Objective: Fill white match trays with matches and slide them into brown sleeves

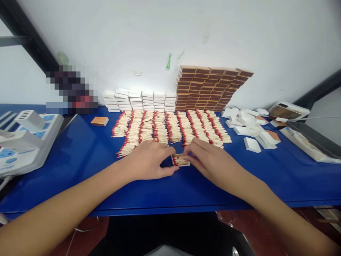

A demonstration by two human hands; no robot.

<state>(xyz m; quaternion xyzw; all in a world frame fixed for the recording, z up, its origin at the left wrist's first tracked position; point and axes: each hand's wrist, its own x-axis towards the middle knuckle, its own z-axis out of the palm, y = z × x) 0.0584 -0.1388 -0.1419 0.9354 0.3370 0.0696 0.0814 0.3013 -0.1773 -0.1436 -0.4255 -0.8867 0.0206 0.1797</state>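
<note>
A small open matchbox tray [180,160] filled with red-tipped matches lies on the blue table [80,153] in front of me. My left hand [149,160] grips its left end with thumb and curled fingers. My right hand [207,158] pinches its right end with fingertips pressed together. Just beyond both hands, rows of loose red-tipped matches [170,128] are spread across the table.
Stacks of white inner trays [141,100] and brown matchbox sleeves [210,89] stand against the white wall. Loose white trays [250,128] lie at right, beside a phone [287,111] and a long tray [311,142]. One orange box [99,121] and power strips [23,138] sit left.
</note>
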